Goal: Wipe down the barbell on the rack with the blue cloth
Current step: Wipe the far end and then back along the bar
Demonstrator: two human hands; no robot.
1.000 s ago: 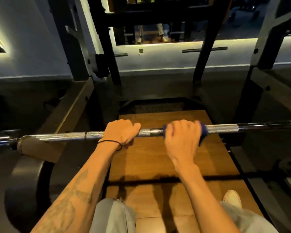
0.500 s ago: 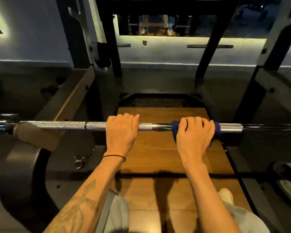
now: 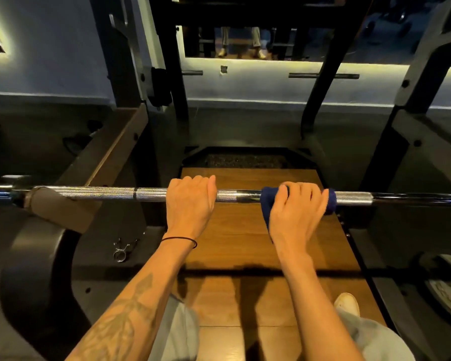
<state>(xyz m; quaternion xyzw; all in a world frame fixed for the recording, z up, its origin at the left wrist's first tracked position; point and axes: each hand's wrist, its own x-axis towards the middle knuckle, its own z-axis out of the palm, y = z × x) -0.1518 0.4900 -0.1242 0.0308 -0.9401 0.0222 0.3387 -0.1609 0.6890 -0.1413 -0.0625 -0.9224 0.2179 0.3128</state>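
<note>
My left hand (image 3: 189, 204) and my right hand (image 3: 298, 209) sit on the long chrome barbell (image 3: 102, 193), a short bare stretch between them. Toward nine o'clock the knurled shaft runs free until the tan padded rack hook (image 3: 60, 208) under it, with a black weight plate (image 3: 37, 272) below. Toward three o'clock the shaft is bare up to the dark sleeve. Black steel rack uprights (image 3: 172, 82) stand at twelve o'clock, well apart from the bar. Under my wrists only the brown wooden platform (image 3: 235, 238) lies, far below
</note>
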